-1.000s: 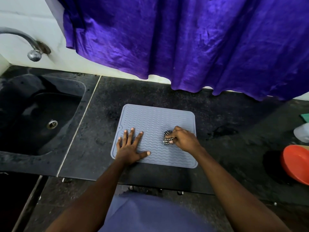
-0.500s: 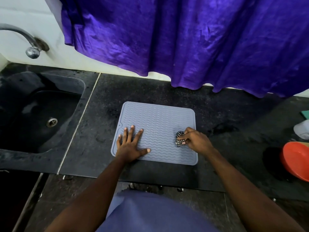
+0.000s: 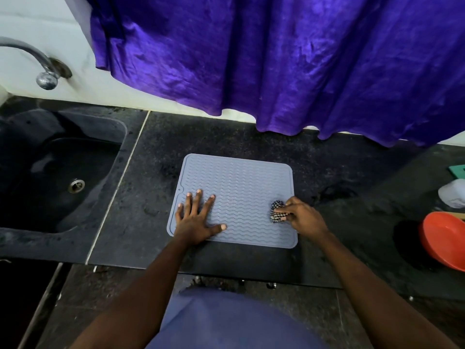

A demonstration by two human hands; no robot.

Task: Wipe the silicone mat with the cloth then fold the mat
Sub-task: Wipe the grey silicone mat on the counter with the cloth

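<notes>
Since a moment ago, the right hand point(image 3: 303, 217) has slid its bunched checked cloth point(image 3: 277, 211) to the silicone mat's point(image 3: 241, 192) right edge, its grip tight on it. The left hand point(image 3: 195, 217) stays flat and open. The wavy grey mat lies flat on the dark tabletop point(image 3: 226, 137), between a black sink point(image 3: 60, 182) and an orange bowl point(image 3: 445, 238), under a purple curtain point(image 3: 276, 59).
</notes>
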